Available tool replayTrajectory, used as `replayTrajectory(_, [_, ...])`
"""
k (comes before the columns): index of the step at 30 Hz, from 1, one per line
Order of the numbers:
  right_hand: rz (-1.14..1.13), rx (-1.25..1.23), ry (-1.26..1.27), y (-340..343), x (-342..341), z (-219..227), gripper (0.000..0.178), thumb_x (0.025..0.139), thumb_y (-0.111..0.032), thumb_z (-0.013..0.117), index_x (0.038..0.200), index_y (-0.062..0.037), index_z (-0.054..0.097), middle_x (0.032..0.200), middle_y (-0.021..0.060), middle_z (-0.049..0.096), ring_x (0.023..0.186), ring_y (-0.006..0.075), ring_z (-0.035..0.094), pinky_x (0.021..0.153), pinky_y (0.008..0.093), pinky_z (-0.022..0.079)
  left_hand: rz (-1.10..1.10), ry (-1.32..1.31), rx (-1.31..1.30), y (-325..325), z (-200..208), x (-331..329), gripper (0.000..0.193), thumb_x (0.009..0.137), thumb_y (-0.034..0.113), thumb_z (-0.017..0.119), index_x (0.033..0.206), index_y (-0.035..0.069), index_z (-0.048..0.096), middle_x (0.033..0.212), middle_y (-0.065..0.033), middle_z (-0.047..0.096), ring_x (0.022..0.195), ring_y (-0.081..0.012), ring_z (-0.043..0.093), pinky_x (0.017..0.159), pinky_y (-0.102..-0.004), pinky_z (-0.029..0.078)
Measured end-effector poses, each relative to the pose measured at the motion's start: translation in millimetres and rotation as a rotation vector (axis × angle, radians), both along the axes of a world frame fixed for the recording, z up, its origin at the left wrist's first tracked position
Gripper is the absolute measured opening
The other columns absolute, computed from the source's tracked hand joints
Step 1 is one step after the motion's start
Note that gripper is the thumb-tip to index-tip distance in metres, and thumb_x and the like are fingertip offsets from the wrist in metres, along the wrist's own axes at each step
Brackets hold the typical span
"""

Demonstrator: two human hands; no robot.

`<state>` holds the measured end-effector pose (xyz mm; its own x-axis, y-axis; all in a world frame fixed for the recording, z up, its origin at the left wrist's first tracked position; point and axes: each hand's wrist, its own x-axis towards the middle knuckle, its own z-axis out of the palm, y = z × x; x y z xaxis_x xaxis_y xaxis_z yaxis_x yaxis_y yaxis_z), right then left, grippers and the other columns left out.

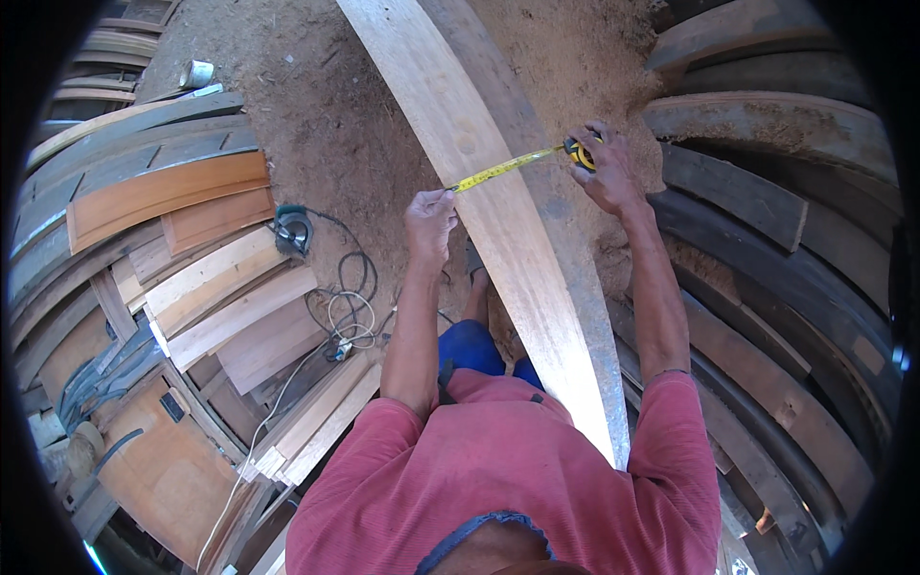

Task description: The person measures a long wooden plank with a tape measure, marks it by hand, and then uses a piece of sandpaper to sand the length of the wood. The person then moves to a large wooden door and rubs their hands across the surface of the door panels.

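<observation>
Pale board (503, 230) is lying lengthwise before the person, running from the upper edge of view down to the red shirt (498, 441). Grey plank (561, 230) is showing along its right side. Right hand (606, 168) is curling its grip around the tape case (582, 153), past the board's right edge and over the plank. Left hand (430, 228) is pinching the end of the yellow blade (508, 171) in its grip at the board's left edge; the blade is spanning the width.

Technique (judgement): left grip should be seating the end firmly, right grip holding light tension, blade lying flat and square to the long edges, eye sighting straight down at the right edge.

Unclear: shirt is hiding the board's near end; frame is cutting off the far one. Left hand is covering the blade's tip. Graduations are showing too small to read.
</observation>
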<state>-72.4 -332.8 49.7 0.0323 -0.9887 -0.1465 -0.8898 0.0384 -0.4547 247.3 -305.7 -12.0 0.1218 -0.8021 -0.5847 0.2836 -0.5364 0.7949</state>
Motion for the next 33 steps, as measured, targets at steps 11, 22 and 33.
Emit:
replayTrajectory(11, [-0.039,0.046,-0.021,-4.1,-4.0,7.3,0.064,0.081,-0.018,0.08,0.141,-0.0192,0.057,0.143,0.0151,0.049,0.124,0.0385,0.049,0.11,0.0473,0.04,-0.068,-0.019,0.035,-2.2,3.5,0.8,0.012,0.097,0.014,0.07,0.102,0.005,0.063,0.086,-0.0037,0.069,0.071,-0.0101,0.063,0.062,-0.0252,0.05])
replayTrajectory(22, [0.316,0.393,0.094,-24.4,13.8,46.2,0.044,0.091,-0.024,0.064,0.134,-0.0161,0.06,0.116,0.0183,0.06,0.116,0.0363,0.055,0.099,0.0491,0.044,-0.042,-0.1,0.023,-0.3,6.4,-3.4,0.015,0.097,0.017,0.071,0.1,0.004,0.064,0.083,-0.0025,0.066,0.067,-0.0078,0.058,0.06,-0.0235,0.047])
replayTrajectory(33, [0.172,0.113,0.074,-132.7,39.0,50.7,0.036,0.093,-0.022,0.065,0.127,-0.0111,0.067,0.121,0.0191,0.06,0.119,0.0361,0.054,0.104,0.0456,0.044,-0.381,-1.33,-0.092,-39.1,58.0,-117.3,0.104,0.077,0.051,0.079,0.157,0.007,0.028,0.156,-0.0416,0.015,0.144,-0.0544,0.02,0.116,-0.0612,0.018])
